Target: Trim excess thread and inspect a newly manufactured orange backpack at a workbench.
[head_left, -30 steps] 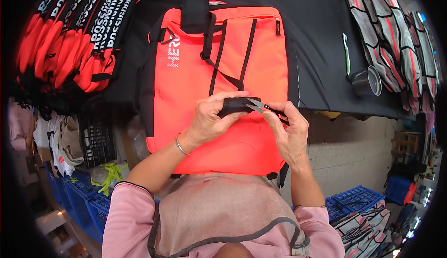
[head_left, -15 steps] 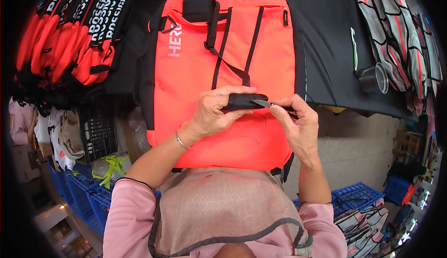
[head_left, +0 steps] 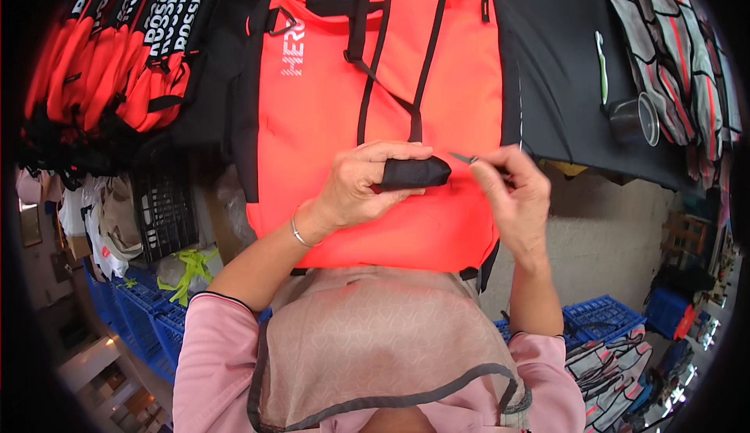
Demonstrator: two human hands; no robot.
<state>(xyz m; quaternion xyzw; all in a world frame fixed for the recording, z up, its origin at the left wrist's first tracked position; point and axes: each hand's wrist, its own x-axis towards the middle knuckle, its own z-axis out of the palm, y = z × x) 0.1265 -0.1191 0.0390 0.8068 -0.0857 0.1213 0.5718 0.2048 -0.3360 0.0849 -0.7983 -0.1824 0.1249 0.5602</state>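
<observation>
A bright coral-red backpack [head_left: 328, 128] with black trim and straps lies flat before me. Over its lower half, my left hand [head_left: 359, 179] grips a thick black fabric handle wrap [head_left: 418, 173], thumb below and fingers above. A thin black strap [head_left: 391, 97] runs down the bag toward this hand. Just to the right, my right hand [head_left: 516, 195] is closed around a small dark-handled cutter with a pointed blade [head_left: 462, 157]. Its tip points left, a short gap from the wrap's end. The fingers hide most of the handle.
Stacked red-and-black bags [head_left: 117, 66] lie at the far left of the black-covered table [head_left: 547, 81]. To the right are a green-and-white brush [head_left: 601, 69], a clear dark cup [head_left: 633, 120] and grey bags [head_left: 672, 58]. Blue crates [head_left: 601, 316] stand below.
My right hand has drawn the cutter away from the black wrap, to the right and slightly up. The left hand keeps its grip, and the wrap's end now shows uncovered.
</observation>
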